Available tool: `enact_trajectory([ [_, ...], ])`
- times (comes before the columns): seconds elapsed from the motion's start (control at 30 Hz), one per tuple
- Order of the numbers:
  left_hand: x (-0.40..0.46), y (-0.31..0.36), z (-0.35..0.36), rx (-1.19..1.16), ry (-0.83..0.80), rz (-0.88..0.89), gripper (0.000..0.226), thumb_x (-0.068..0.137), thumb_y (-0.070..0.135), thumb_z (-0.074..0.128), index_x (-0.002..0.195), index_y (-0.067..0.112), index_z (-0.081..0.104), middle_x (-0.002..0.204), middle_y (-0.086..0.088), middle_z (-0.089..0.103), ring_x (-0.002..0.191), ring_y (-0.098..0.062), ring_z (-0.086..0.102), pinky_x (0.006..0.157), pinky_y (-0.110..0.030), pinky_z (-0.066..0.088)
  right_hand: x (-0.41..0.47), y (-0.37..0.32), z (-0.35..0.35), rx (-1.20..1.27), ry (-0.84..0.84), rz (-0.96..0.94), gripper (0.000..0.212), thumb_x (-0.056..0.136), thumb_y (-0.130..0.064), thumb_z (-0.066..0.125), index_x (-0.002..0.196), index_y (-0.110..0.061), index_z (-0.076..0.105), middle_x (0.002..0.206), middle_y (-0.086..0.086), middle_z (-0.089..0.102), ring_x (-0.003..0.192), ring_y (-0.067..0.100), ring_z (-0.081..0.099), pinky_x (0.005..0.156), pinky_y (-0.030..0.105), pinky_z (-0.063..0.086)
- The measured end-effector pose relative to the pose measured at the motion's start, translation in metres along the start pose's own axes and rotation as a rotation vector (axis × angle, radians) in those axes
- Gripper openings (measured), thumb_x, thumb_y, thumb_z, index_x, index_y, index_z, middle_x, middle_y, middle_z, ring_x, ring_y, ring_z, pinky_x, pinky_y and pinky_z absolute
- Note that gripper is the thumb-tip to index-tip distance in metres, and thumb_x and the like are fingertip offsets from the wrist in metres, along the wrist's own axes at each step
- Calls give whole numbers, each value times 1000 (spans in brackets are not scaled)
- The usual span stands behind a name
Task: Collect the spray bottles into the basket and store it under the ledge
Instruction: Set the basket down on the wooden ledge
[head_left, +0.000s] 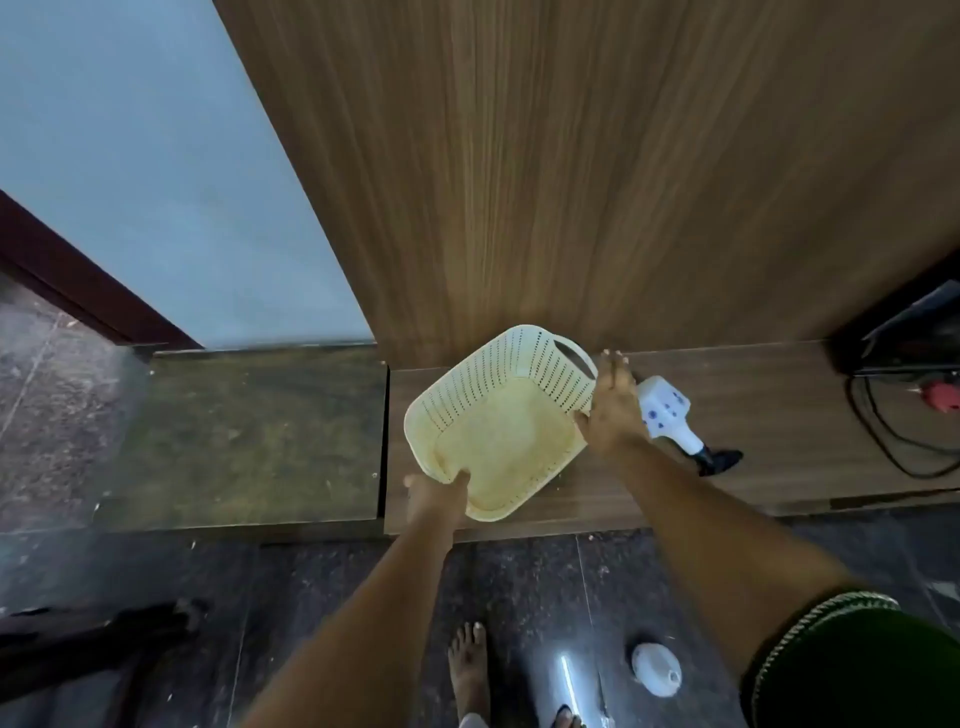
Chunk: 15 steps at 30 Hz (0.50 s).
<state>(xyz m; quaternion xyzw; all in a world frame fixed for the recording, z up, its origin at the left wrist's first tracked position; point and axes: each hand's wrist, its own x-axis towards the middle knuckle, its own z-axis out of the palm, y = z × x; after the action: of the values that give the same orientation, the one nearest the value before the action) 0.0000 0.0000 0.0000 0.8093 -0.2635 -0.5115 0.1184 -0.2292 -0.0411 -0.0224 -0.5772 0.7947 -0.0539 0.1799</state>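
A cream perforated plastic basket (498, 431) with nothing in it is tilted toward me over the wooden ledge (769, 415). My left hand (436, 496) grips its near rim, thumb inside. My right hand (613, 410) holds its right rim, fingers stretched toward the handle. Just right of that hand a white spray bottle (667, 415) with blue marks lies on its side on the ledge, its black trigger head pointing to the right. A second white bottle (655, 669) stands on the dark floor near my feet.
A wood panel wall (571, 182) rises behind the ledge. A stone slab (249, 436) adjoins the ledge on the left. Black cables and a dark device (904, 343) with a red part occupy the ledge's right end. My bare foot (469, 670) rests on the floor.
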Motion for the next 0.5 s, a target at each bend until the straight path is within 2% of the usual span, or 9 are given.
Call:
enact_trajectory([
  [0.03, 2, 3, 0, 16, 4, 12, 67, 90, 35, 63, 139, 4, 29, 141, -16, 47, 125, -38, 48, 82, -43, 48, 8, 0, 0, 28, 12, 30, 93, 86, -25, 64, 151, -6, 1, 159, 18, 5, 149, 32, 5, 120, 39, 15],
  [0.1, 13, 3, 2, 41, 18, 33, 55, 94, 32, 55, 137, 6, 32, 137, -16, 50, 122, -37, 51, 85, -43, 50, 20, -1, -4, 128, -11, 92, 88, 87, -20, 63, 152, -12, 4, 158, 17, 11, 147, 33, 15, 117, 40, 24],
  [0.17, 25, 1, 4, 79, 28, 54, 43, 95, 21, 46, 134, 6, 36, 133, -16, 53, 117, -36, 54, 89, -44, 52, 31, -6, -8, 278, -62, 168, 77, 91, -18, 58, 151, -14, 10, 153, 18, 27, 140, 35, 32, 109, 41, 34],
  [0.23, 35, -2, 5, 95, 54, 87, 41, 91, 9, 40, 132, 7, 41, 129, -15, 57, 114, -34, 55, 88, -43, 53, 34, -7, -4, 272, -120, 201, 57, 96, -16, 48, 146, -7, 23, 140, 22, 46, 128, 37, 45, 101, 40, 40],
  [0.3, 41, 1, 3, 84, 79, 126, 42, 90, 5, 38, 131, 8, 44, 126, -14, 59, 113, -34, 56, 82, -38, 51, 36, -4, -3, 232, -137, 260, 40, 98, -11, 39, 136, 0, 38, 132, 23, 52, 122, 37, 50, 97, 37, 41],
  [0.37, 48, 7, 1, 101, 86, 161, 43, 90, 4, 37, 132, 9, 44, 127, -14, 58, 115, -34, 55, 78, -35, 45, 32, -2, -3, 281, -125, 314, 35, 96, -7, 37, 128, 1, 48, 127, 23, 56, 116, 38, 53, 91, 37, 43],
  [0.5, 64, 24, -6, 198, 63, 239, 36, 89, 7, 38, 124, 9, 48, 123, -13, 59, 110, -32, 58, 73, -34, 42, 16, 0, 0, 364, -15, 363, 34, 96, -2, 36, 129, 0, 44, 117, 24, 60, 102, 36, 57, 78, 36, 41],
])
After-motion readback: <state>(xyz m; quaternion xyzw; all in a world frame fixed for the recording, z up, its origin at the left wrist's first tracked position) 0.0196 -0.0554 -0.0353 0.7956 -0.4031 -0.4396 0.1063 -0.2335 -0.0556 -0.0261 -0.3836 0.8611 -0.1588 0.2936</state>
